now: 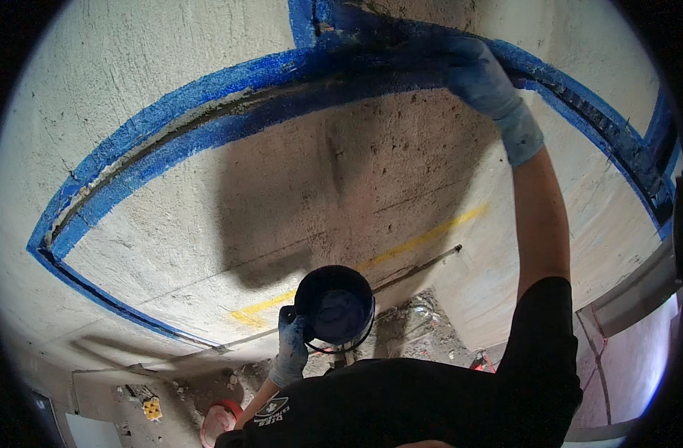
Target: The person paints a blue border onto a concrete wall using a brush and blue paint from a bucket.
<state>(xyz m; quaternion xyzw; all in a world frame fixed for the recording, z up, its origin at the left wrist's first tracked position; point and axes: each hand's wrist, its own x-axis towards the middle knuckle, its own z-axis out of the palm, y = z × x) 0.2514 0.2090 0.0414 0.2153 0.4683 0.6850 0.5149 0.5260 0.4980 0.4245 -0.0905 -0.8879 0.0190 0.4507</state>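
Note:
Blue paint or coating (173, 106) runs in a curved band along a dark groove (151, 150) in a rough concrete wall (341, 168). My left hand (291, 346), in a stained glove, grips the rim of a dark bucket (333, 316) with dark blue contents inside. Higher up, my gloved right hand (482, 84) is against the blue band. Its fingers are in deep shadow, so whether they hold a tool is hidden. My raised arm reaches upward to the wall from a black sleeve.
Below the wall, the floor is strewn with rubble (425, 316). A red-rimmed container (221, 420) stands at the lower left, near a yellow block (151, 409). A yellow line (425, 238) marks the wall, and a thin rod-like piece (420, 267) lies beneath it.

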